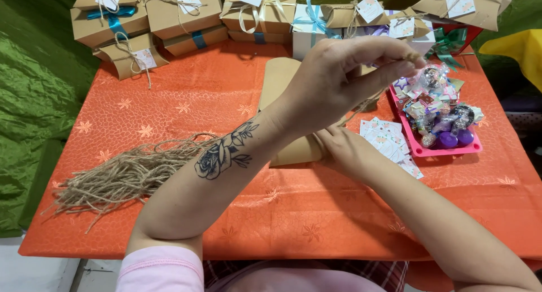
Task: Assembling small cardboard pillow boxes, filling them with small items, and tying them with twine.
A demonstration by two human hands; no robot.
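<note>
The left hand (333, 80) is raised above the orange tablecloth (186, 105), thumb and fingertips pinched shut on one end of a piece of twine (361, 105) that runs down toward the brown paper box (282, 83) lying flat beneath it. The right hand (344, 148) rests low on that box; how far it is closed I cannot tell. A bundle of twine strands (124, 176) lies to the left, a pink tray of sweets (446, 151) to the right, with small gift tags (389, 139) just beside it

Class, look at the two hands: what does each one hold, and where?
Left hand pinches a twine strand at its end; right hand rests on the brown box, grip hidden.
</note>
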